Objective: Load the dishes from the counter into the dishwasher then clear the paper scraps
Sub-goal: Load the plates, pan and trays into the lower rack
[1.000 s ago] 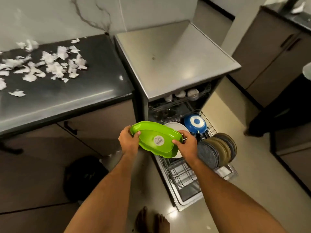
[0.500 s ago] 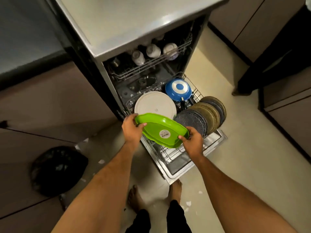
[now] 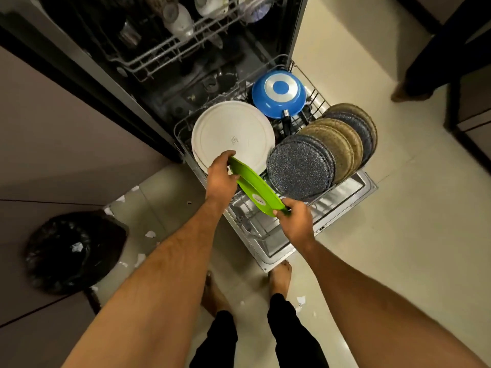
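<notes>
Both hands hold the green tray (image 3: 255,191) on edge, left hand (image 3: 221,174) and right hand (image 3: 295,218) gripping opposite ends (long axis between them), above the lower rack (image 3: 316,98) slots before the white plate (image 3: 232,134).

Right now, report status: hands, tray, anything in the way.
Both hands, left hand and right hand, grip green tray on edge over lower rack. White plate right behind; speckled plates alongside.
</notes>
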The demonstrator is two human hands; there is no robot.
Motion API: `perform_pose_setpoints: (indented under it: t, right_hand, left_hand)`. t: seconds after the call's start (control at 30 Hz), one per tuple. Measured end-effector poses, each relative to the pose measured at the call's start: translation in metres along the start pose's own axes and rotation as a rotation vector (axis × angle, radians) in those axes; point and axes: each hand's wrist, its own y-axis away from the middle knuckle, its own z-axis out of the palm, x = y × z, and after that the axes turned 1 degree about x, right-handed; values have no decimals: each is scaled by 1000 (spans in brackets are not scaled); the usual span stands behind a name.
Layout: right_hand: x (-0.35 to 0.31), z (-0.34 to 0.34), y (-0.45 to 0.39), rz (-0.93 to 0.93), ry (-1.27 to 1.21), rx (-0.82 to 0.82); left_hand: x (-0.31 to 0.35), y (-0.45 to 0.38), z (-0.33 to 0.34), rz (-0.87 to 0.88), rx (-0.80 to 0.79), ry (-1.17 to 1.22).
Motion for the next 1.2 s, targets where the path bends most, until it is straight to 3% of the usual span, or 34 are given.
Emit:
perform_pose_setpoints:
  t: [0.27,0.6,1.2]
  right_hand:
    - [19,26,-7,-53,36,-89]
    - [20,56,-15,-80,54,-234]
    - [9,71,-38,-16,241,-367]
  left_hand:
    - [-47,-4,25,-212,54,-102]
    - [-57,-17,39,-461,44,-101]
    - [-55,-32,55,-516,118,-220]
